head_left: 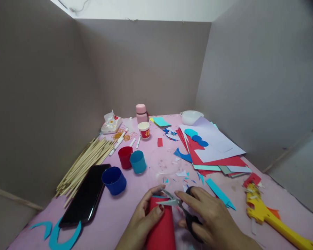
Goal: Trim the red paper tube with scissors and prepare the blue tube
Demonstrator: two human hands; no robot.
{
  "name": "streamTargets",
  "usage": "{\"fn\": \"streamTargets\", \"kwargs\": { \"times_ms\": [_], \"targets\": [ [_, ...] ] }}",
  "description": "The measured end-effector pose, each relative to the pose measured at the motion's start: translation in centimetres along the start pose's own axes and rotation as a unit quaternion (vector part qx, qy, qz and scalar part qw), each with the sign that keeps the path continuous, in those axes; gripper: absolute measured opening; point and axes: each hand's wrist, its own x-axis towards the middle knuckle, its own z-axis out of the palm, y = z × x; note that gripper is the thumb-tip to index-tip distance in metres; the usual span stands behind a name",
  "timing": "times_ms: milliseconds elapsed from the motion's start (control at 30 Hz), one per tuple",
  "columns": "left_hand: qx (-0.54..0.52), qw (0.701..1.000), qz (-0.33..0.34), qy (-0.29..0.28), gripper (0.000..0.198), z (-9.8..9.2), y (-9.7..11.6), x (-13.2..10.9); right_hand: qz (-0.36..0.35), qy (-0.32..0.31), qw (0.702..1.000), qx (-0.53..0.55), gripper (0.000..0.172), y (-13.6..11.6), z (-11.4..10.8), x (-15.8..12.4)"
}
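Note:
My left hand [145,216] is closed around a red paper tube [161,229], thumb on its front near the top rim. A bit of blue shows at the tube's upper opening. In my right hand [211,211] are black-handled scissors [181,205], my fingers through the loops. Their blades are parted across the tube's top edge, one blade in front of the red paper. Beyond my hands stand a dark blue paper ring [114,180], a red paper ring [125,157] and a light blue paper ring [138,161].
Left lie a black phone [85,196], wooden sticks [86,159] and blue paper offcuts [65,239]. At right are a yellow glue gun [273,225] and stacked coloured paper [211,139]. A paper cup [144,130], pink flask [141,113] and white bowl [191,117] stand at the back.

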Motion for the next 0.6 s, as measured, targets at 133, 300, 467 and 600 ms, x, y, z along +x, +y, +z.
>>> {"fn": "streamTargets", "kwargs": {
  "times_ms": [133, 300, 467, 600],
  "targets": [
    [0.037, 0.999, -0.008, 0.013, 0.061, -0.1, -0.03, 0.09, -0.002, 0.017, 1.0, -0.009, 0.05, 0.24, 0.11, -0.16],
    [0.059, 0.998, -0.004, 0.019, 0.062, -0.14, 0.02, 0.25, 0.015, 0.02, 0.999, -0.024, 0.055, 0.12, 0.09, -0.24],
    [0.082, 0.997, -0.006, 0.016, 0.064, -0.11, 0.18, 0.16, 0.014, 0.0, 1.0, -0.019, 0.059, -0.13, -0.15, -0.14],
    [0.092, 0.996, -0.014, 0.014, 0.064, -0.23, 0.13, 0.08, 0.017, -0.011, 1.0, -0.015, 0.057, -0.1, -0.19, -0.16]
  ]
}}
